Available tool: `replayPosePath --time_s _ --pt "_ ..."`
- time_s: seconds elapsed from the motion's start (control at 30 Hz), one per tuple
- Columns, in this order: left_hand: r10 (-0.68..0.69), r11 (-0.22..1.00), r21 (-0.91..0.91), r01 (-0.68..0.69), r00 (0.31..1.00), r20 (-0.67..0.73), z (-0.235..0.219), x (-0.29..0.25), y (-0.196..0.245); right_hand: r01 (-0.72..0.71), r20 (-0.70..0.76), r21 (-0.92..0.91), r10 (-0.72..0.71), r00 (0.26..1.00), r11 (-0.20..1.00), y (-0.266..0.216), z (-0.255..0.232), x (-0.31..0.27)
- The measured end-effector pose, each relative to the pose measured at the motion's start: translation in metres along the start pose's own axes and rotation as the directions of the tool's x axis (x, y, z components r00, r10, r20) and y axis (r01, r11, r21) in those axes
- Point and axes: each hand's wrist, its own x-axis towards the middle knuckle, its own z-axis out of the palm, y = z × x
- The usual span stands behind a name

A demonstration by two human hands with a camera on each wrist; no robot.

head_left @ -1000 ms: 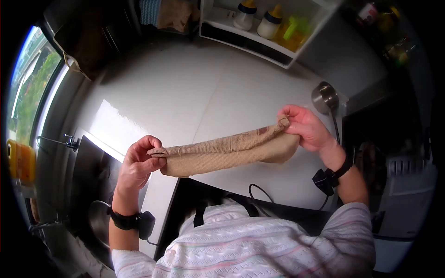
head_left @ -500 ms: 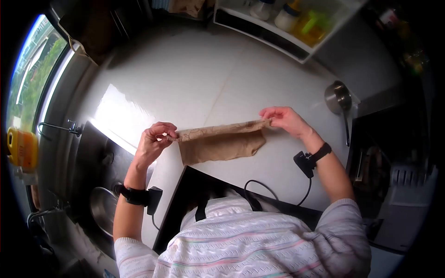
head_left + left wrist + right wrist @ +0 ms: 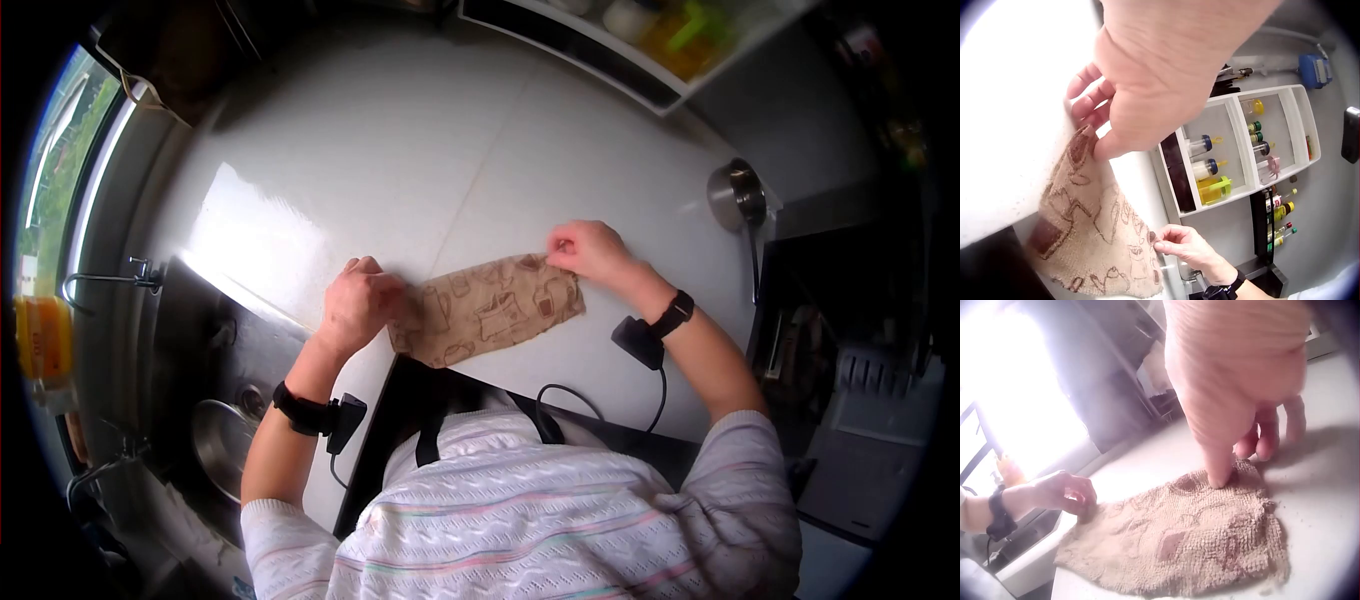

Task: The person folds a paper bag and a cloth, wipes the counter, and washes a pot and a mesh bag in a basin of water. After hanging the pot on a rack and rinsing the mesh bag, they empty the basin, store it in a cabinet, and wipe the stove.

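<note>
You can read no word, brand or number here. In the head view, the yellow container [image 3: 43, 345] at the left edge carries reddish marks too blurred for you to make out. In the left wrist view, the bottles [image 3: 1280, 212] at the right are too small for you to read any label. The brown print on the cloth [image 3: 490, 312], mid-frame in the head view, gives you no legible lettering.
</note>
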Motion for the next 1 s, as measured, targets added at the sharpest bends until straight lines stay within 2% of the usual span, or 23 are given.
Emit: replayPosePath --time_s 0.03,0.07,0.1,0.17,0.2,0.23,0.3,0.37,0.4,0.47,0.5,0.57,0.63,0.67,0.7,0.77,0.8,0.87,0.9,0.93,1.0 --pt "0.037 0.996 -0.085 -0.037 0.999 -0.002 -0.001 0.0 -0.004 -0.118 0.099 0.129 0.106 0.989 0.985 -0.007 -0.015 0.003" --pt "-0.088 0.951 -0.293 0.101 0.994 0.058 -0.006 -0.001 -0.005 -0.242 0.205 0.24 0.195 0.959 0.94 -0.015 -0.027 0.005" --pt "-0.086 0.949 -0.298 0.099 0.995 0.056 -0.009 -0.003 -0.009 -0.244 0.205 0.235 0.197 0.959 0.941 -0.021 -0.036 0.003" --pt "-0.21 0.715 -0.656 0.243 0.969 0.131 -0.018 -0.001 -0.022 -0.338 0.272 0.426 0.237 0.933 0.839 -0.027 -0.054 0.015" --pt "-0.233 0.695 -0.666 0.271 0.961 0.148 -0.032 0.002 -0.015 -0.396 0.288 0.483 0.286 0.914 0.78 -0.033 -0.06 0.022" --pt "-0.211 0.653 -0.727 0.214 0.973 0.096 -0.032 0.002 -0.02 -0.436 0.296 0.537 0.323 0.899 0.722 -0.041 -0.066 0.028" --pt "-0.221 0.706 -0.682 0.192 0.974 0.045 -0.058 0.007 -0.009 -0.381 0.249 0.619 0.288 0.925 0.687 -0.05 -0.08 0.044" --pt "-0.209 0.706 -0.698 0.122 0.977 -0.041 -0.082 0.013 -0.004 -0.398 0.246 0.747 0.334 0.91 0.533 -0.061 -0.101 0.066" --pt "-0.193 0.697 -0.712 0.083 0.978 -0.075 -0.092 0.017 -0.001 -0.374 0.228 0.743 0.316 0.921 0.554 -0.067 -0.111 0.079" --pt "-0.182 0.689 -0.724 0.037 0.976 -0.123 -0.116 0.028 0.008 -0.253 0.142 0.9 0.308 0.941 0.356 -0.078 -0.13 0.105" --pt "-0.172 0.676 -0.737 0.011 0.974 -0.144 -0.125 0.036 0.009 -0.242 0.132 0.897 0.299 0.945 0.37 -0.084 -0.137 0.119" --pt "-0.187 0.64 -0.767 -0.052 0.957 -0.221 -0.133 0.055 0.002 0.014 -0.054 0.951 0.122 0.991 0.31 -0.094 -0.153 0.15" --pt "-0.2 0.537 -0.828 -0.157 0.93 -0.307 -0.138 0.076 -0.016 0.161 -0.173 0.928 0.005 0.985 0.335 -0.101 -0.167 0.184" --pt "-0.209 0.474 -0.852 -0.221 0.912 -0.352 -0.141 0.088 -0.025 0.181 -0.211 0.896 0.031 0.977 0.406 -0.109 -0.176 0.2" --pt "-0.22 0.409 -0.867 -0.285 0.891 -0.396 -0.145 0.1 -0.033 0.182 -0.21 0.892 0.022 0.978 0.414 -0.119 -0.183 0.215" --pt "-0.251 0.386 -0.842 -0.377 0.835 -0.49 -0.158 0.124 -0.042 0.325 -0.378 0.686 -0.063 0.924 0.651 -0.135 -0.196 0.246" --pt "-0.275 0.336 -0.841 -0.423 0.81 -0.517 -0.167 0.137 -0.045 0.328 -0.375 0.681 -0.073 0.924 0.655 -0.138 -0.202 0.266" --pt "-0.289 0.258 -0.819 -0.512 0.769 -0.571 -0.184 0.167 -0.055 0.469 -0.483 0.503 -0.214 0.849 0.726 -0.142 -0.215 0.313" --pt "-0.32 0.227 -0.803 -0.551 0.736 -0.596 -0.19 0.179 -0.056 0.471 -0.477 0.496 -0.224 0.85 0.73 -0.146 -0.222 0.336" --pt "-0.328 0.22 -0.801 -0.557 0.731 -0.599 -0.19 0.183 -0.062 0.456 -0.467 0.453 -0.231 0.853 0.767 -0.149 -0.228 0.36" --pt "-0.44 0.248 -0.837 -0.489 0.713 -0.546 -0.187 0.195 -0.072 0.44 -0.458 0.407 -0.238 0.856 0.801 -0.144 -0.227 0.406"
